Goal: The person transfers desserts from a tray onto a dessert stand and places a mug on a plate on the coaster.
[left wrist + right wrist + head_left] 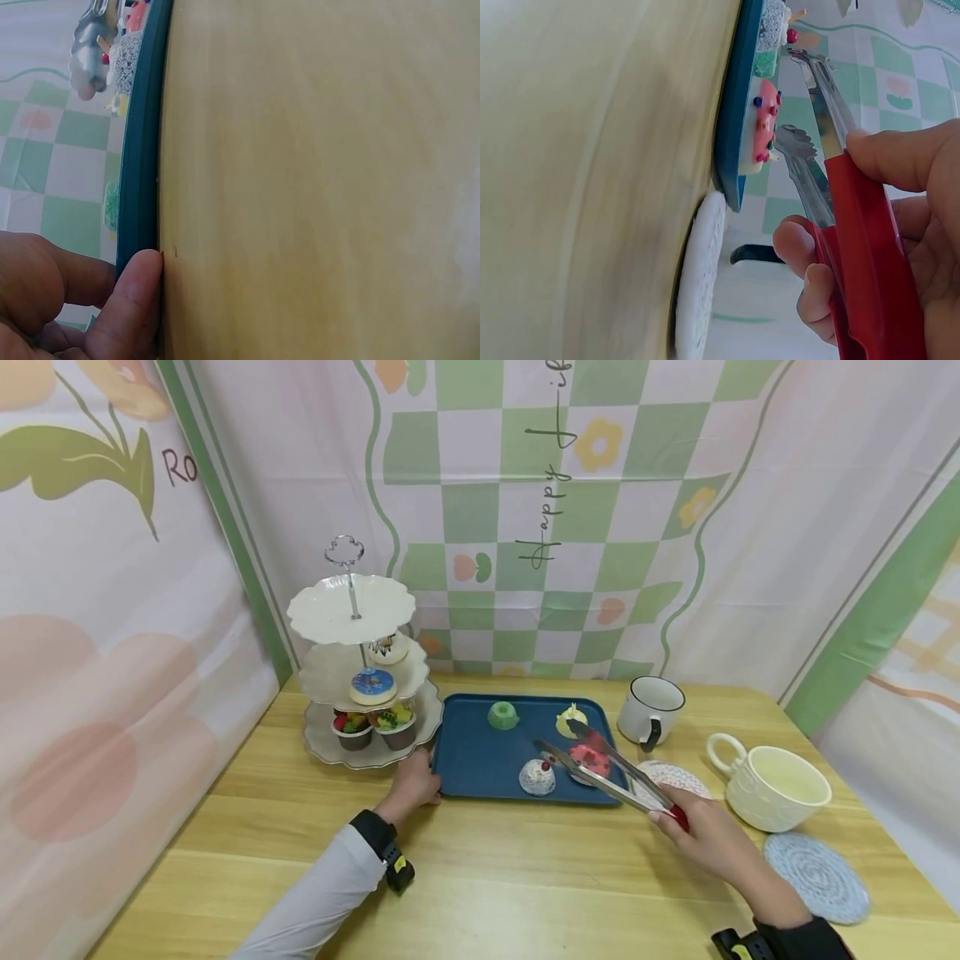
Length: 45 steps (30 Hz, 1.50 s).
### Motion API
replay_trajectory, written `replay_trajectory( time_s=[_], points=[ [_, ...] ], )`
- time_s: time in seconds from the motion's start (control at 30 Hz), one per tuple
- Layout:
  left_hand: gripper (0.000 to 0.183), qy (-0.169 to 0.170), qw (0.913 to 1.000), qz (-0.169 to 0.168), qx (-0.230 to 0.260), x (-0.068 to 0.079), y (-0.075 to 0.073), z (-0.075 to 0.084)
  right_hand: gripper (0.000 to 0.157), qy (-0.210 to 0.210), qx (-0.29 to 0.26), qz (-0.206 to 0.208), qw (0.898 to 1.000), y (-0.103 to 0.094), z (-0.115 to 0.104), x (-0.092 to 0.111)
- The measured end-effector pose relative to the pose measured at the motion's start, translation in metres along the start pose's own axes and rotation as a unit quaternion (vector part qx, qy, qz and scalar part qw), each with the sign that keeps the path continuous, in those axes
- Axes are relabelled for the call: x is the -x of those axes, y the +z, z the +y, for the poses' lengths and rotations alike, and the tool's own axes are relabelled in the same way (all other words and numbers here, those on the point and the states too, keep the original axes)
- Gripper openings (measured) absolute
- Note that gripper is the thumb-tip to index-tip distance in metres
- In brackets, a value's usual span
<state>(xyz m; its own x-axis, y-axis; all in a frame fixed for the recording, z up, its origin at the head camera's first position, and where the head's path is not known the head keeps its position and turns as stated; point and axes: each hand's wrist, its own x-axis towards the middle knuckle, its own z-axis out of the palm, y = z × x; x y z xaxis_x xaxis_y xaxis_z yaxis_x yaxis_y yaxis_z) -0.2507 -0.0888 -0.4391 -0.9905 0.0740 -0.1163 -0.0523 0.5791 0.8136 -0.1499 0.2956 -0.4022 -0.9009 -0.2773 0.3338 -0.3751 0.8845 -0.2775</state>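
My left hand (pixel 415 783) pinches the front left corner of a blue tray (pixel 472 768); the left wrist view shows the thumb (pixel 135 300) and a finger on the tray's rim. My right hand (pixel 708 835) holds metal tongs (pixel 615 789) by their red handles (pixel 870 255). The tongs' tips are spread above the tray, over a pink sprinkled donut (pixel 589 762). Near one tip sits a white speckled dome cake (pixel 537 778) topped with a red cherry. Also on the tray are a green ring-shaped sweet (pixel 503 716) and a pale yellow one (pixel 572 722).
Left of the tray stands a three-tier stand (pixel 351 610) with a blue-topped round cake (pixel 372 683) and dessert cups (pixel 395 727). To the right are a white mug (pixel 651 706), a cream cup (pixel 776 793), a white coaster (pixel 671 777) and a blue-grey coaster (pixel 817 877).
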Motion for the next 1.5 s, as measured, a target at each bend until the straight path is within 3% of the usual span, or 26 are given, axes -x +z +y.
replay_trajectory(
  time_s=[0.23,0.9,1.5],
  points=[
    [0.020,0.004,1.0000,0.003,-0.003,0.000,0.000,-0.001,0.045,-0.015,0.013,0.036,0.999,-0.004,0.005,0.009],
    [0.022,0.008,0.9998,0.001,-0.017,0.001,-0.002,0.000,0.041,-0.010,0.040,0.027,0.999,-0.008,0.018,0.034],
    [0.020,0.006,0.9998,0.002,-0.016,0.000,-0.002,0.000,0.037,-0.056,0.048,0.065,0.995,-0.008,0.028,0.037]
  ],
)
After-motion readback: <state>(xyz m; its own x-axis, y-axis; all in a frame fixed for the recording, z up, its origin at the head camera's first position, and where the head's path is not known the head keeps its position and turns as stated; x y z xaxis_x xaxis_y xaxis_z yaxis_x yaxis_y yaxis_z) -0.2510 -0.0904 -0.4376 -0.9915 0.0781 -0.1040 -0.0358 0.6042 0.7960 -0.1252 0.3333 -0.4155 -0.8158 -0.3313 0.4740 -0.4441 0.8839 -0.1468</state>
